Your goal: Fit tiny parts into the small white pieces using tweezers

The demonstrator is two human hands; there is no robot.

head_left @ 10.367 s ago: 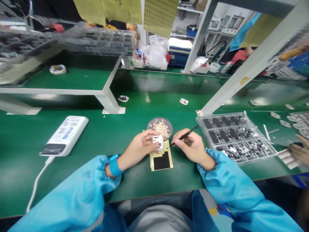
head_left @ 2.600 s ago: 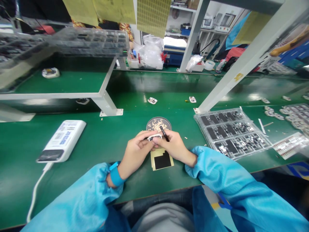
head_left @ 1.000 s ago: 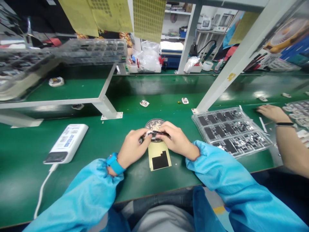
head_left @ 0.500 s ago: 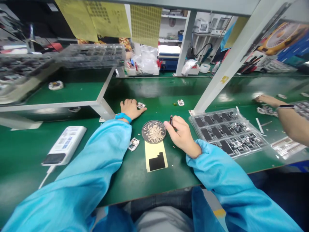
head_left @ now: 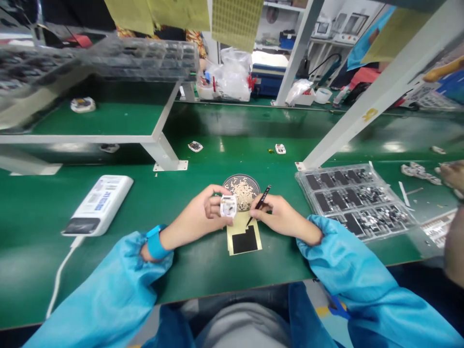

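Note:
A small white plastic housing is pinched between the thumb and fingers of my left hand, its hollow side facing me. My right hand grips black tweezers like a pen, tips slanting down over yellow backing paper. That paper carries a black sticker sheet with a stepped edge. Between and behind my hands stands a round dark dish of small beige pieces, partly covered by the fingers. Further back lie two more white housings, one on the left and another on the right.
A white power bank with a cable lies at left, near a raised shelf. Clear trays of parts sit at right, beside a slanted white post. Another person's arm reaches in at the right edge.
My left hand has come back from the rear to the front, now holding a housing. The rear left housing lies further left. My right hand has turned the tweezers tips-down over the paper.

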